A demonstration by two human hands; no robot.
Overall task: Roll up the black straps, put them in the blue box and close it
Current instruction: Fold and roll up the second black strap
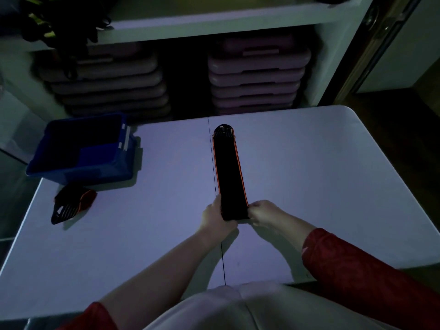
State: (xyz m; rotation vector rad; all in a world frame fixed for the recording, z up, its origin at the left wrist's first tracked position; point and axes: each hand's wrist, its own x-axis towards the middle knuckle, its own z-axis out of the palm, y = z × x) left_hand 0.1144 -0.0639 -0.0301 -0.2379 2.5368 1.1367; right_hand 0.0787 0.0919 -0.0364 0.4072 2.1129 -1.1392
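A long black strap with orange edges [229, 172] lies flat on the white table [309, 175], running away from me along its middle seam. My left hand [215, 216] and my right hand [260, 211] pinch the two corners of its near end. Its far end carries a rounded black piece. The blue box [83, 148] stands open at the table's far left corner. A second black strap with orange trim [71, 203] lies crumpled just in front of the box. The inside of the box is too dark to make out.
Behind the table stands a white shelf unit [214, 22] with stacks of flat grey platforms [257, 75] below and dark gear hanging at the upper left. A door frame rises at the right. The table's left edge runs close to the crumpled strap.
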